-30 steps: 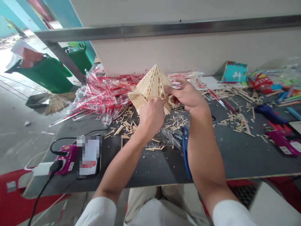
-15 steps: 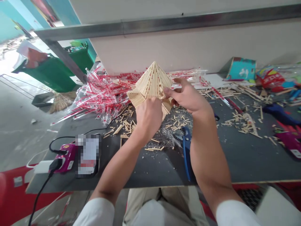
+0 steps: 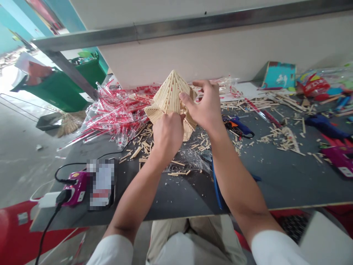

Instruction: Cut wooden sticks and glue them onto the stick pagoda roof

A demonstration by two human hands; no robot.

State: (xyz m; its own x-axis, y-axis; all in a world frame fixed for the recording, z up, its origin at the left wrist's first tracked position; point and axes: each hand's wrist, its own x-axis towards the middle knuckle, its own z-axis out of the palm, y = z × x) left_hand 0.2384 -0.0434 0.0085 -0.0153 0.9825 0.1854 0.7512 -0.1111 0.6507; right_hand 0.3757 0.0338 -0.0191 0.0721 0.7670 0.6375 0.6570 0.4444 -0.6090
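Nearest you, a phone [image 3: 102, 187] lies left of the stick model [image 3: 167, 96], and a blue tool handle [image 3: 216, 189] lies to the model's right. Your left hand [image 3: 168, 133] is curled closed on the model's near edge, fingertips hidden. Your right hand [image 3: 206, 105] is at the model's right side, thumb and fingers well parted; whether the thumb touches it, I cannot tell. The model is peak-up over the table [image 3: 281, 184]. Wrappers [image 3: 117, 114] heap to its left and behind it, before the wall [image 3: 154, 62].

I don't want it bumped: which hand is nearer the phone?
Left. The left hand is beyond the phone, to its right; the right hand is farther to the right.
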